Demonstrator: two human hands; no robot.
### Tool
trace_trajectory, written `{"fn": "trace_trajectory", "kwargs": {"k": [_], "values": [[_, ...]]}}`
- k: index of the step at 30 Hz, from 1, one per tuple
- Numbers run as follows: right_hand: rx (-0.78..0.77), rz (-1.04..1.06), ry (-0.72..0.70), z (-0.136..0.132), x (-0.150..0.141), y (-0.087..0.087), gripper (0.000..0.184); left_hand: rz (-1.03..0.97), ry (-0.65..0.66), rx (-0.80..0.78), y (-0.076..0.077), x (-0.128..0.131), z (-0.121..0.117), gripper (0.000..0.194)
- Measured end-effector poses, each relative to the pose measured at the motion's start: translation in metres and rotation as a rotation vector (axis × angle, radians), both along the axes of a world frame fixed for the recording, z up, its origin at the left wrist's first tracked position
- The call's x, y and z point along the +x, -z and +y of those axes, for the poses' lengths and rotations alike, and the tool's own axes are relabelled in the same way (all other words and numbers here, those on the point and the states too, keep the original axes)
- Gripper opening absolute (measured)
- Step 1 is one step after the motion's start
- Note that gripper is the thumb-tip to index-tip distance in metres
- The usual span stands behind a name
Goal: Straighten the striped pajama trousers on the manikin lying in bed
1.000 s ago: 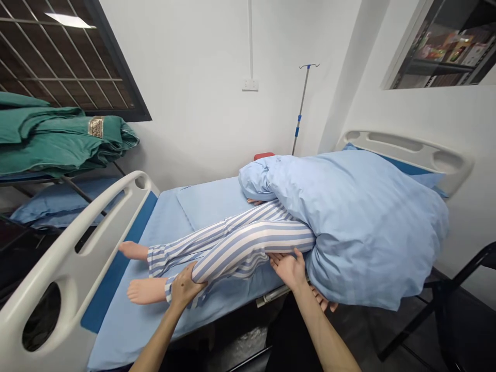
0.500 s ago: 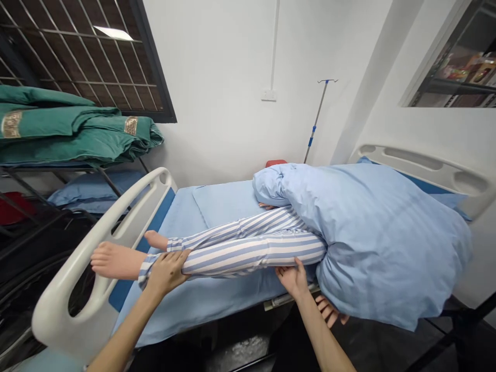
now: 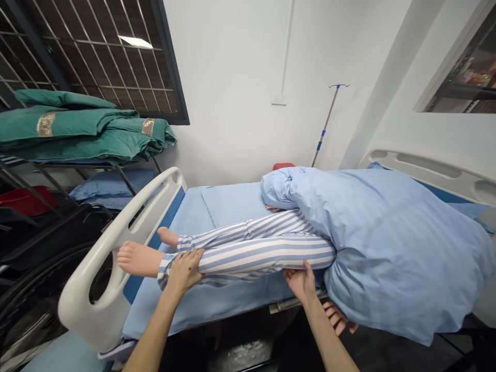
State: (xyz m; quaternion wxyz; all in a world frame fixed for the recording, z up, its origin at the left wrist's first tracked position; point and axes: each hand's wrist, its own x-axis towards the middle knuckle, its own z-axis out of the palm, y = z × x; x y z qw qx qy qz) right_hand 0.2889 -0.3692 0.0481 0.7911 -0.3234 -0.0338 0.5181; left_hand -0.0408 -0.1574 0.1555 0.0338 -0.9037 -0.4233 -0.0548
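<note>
Head view. Item 1: near leg (image 3: 267,254), in blue-and-white striped trousers (image 3: 294,246), stretched along the bed (image 3: 232,197); bare near foot (image 3: 140,259) towards the footboard (image 3: 83,310), upper end running under the quilt (image 3: 387,237). Clearance between heel and mattress: cannot be told.

Item 2: left hand (image 3: 186,271), laid over the lower shin from above, by the trouser cuff; fingers closed around it, gripping through the cloth.

Item 3: right hand (image 3: 300,283), palm up beneath the leg, about the knee or thigh (the exact joint is lost in the folds); thumb against the near side, fingers partly hidden below, so how tightly they bend cannot be told.

Handling note, by judgement: a long, jointed load suits two supports. Weight is best shared between both hands, lest the knee sag or twist. The left grip should bear on the limb rather than on loose fabric, which could slide; on the right, a broad palm would serve better than fingertips.

Item 4: far leg (image 3: 240,230), same stripes, behind the near one; far foot (image 3: 168,236) bare.

Item 5: third hand (image 3: 339,318), showing from under the quilt, beside the right forearm; could be knocked.

Item 6: hooked pole (image 3: 327,121), beyond the bed.
</note>
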Motion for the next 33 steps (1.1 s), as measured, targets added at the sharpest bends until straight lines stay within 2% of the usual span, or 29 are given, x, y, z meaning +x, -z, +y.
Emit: {"fn": "trace_trajectory", "kwargs": {"k": [6, 9, 14, 17, 20, 23, 26, 30, 33], "values": [[0.054, 0.104, -0.017, -0.009, 0.014, -0.042, 0.030, -0.137, 0.012, -0.073, 0.018, 0.025, -0.001, 0.058], [0.070, 0.143, -0.015, -0.011, 0.014, -0.053, 0.032, -0.198, 0.028, -0.084, 0.041, 0.029, 0.000, 0.058], [0.089, 0.199, 0.013, -0.011, 0.010, -0.060, 0.031, -0.356, 0.079, -0.004, 0.093, 0.033, 0.003, 0.062], [0.082, 0.246, 0.027, -0.008, 0.010, -0.062, 0.036, -0.425, 0.099, 0.103, 0.107, 0.035, 0.002, 0.062], [0.064, 0.265, 0.031, -0.006, 0.011, -0.064, 0.038, -0.459, 0.129, 0.218, 0.099, 0.035, 0.002, 0.056], [0.052, 0.271, 0.037, -0.005, 0.012, -0.066, 0.035, -0.438, 0.154, 0.312, 0.077, 0.032, 0.008, 0.053], [0.062, 0.274, 0.039, -0.005, 0.011, -0.063, 0.032, -0.403, 0.217, 0.393, 0.053, 0.024, 0.016, 0.061], [0.061, 0.281, 0.037, -0.006, 0.006, -0.048, 0.032, -0.379, 0.264, 0.458, 0.022, 0.007, 0.022, 0.074], [0.032, 0.273, 0.043, -0.002, -0.002, -0.031, 0.028, -0.310, 0.283, 0.478, 0.001, -0.011, 0.021, 0.072]]}}
